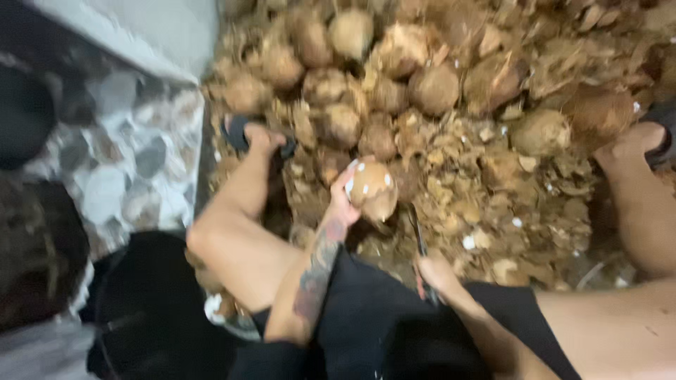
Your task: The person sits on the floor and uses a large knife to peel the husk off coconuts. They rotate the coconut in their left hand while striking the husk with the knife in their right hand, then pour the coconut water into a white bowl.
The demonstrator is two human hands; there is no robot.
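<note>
Seated person viewed from above, knees apart, in black shorts [380, 309]. The right hand [438, 273] was closed around the handle of a dark-bladed knife [420, 243], its blade pointing away from the body. The left hand [343, 199], on a tattooed forearm, was cupped around the side of a partly husked coconut [372, 190], fingers wrapped on it, holding it just above the ground between the legs. Below and beyond it the floor [479, 204] was covered in brown husk scraps with a few white chips. Each foot rested in a dark sandal [239, 134] at the edge of the litter. Farther off lay a heap of husked coconuts [380, 77], touching one another. To the left ran a strip of pebble-patterned paving [120, 162], bounded by a pale grey slab [155, 28]. The picture was blurred, so finer detail could not be told.
</note>
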